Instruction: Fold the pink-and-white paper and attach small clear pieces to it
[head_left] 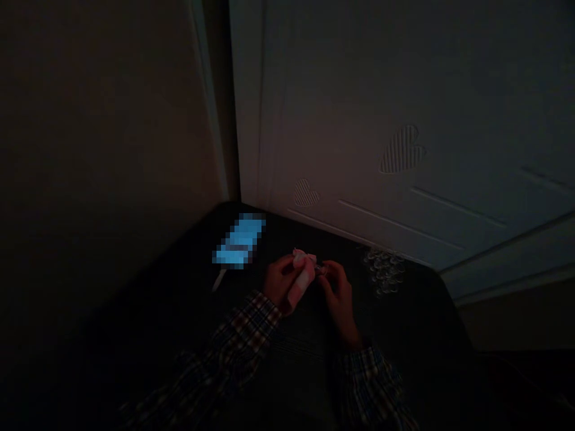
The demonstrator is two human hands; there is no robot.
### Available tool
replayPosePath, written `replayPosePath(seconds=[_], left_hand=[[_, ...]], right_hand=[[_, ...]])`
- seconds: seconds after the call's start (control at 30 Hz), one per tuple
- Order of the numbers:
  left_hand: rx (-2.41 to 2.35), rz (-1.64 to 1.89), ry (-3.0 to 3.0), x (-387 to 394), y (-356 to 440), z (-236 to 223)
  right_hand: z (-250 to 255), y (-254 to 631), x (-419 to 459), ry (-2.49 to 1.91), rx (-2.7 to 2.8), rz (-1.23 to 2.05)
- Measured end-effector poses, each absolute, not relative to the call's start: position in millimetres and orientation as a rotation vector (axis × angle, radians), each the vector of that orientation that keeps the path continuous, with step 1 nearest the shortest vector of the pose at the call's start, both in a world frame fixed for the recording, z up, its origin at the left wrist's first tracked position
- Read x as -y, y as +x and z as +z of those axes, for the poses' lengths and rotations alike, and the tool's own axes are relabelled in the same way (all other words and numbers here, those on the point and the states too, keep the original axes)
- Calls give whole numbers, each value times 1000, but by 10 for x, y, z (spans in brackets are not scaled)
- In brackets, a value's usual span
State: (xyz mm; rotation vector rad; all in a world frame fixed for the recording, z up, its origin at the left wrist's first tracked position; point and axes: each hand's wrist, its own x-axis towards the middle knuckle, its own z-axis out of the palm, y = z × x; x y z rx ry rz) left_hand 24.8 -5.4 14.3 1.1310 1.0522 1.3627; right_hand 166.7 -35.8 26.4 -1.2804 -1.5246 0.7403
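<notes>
The scene is very dark. My left hand is closed around a pink and white cloth-like piece, bunched at its upper end with a strip hanging down toward my wrist. Close against its right side, my right hand pinches a small shiny piece that looks like a ring or clip. Whether it is joined to the pink piece, I cannot tell. Farther right lies a cluster of small shiny ring-shaped pieces on the dark table.
A phone-like device with a lit, pixelated screen lies on the dark table to the left, a pale cable at its near end. A white panel with heart-shaped reliefs stands along the table's far edge. A wall rises at left.
</notes>
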Motion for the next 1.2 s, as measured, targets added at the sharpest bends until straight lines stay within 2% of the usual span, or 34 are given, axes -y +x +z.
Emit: replayPosePath(seconds=[0.37,0.53,0.8,1.07,1.2], left_hand=[[-979,1333,1255,79,268,190],[-1081,1350,1250,73,259,157],[-1069,1309,1306,75,249,128],[-1028,1301,1329,68,267,120],[-1010,1309,1376,84,269,152]], right_hand=[[118,1731,332,-1411,1556,755],[204,1685,326,-1332,1566,722],[243,1679,294,-1298,1567,523],[154,1735,278,-1329,1427,926],[117,1708,315,-1372,1423,844]])
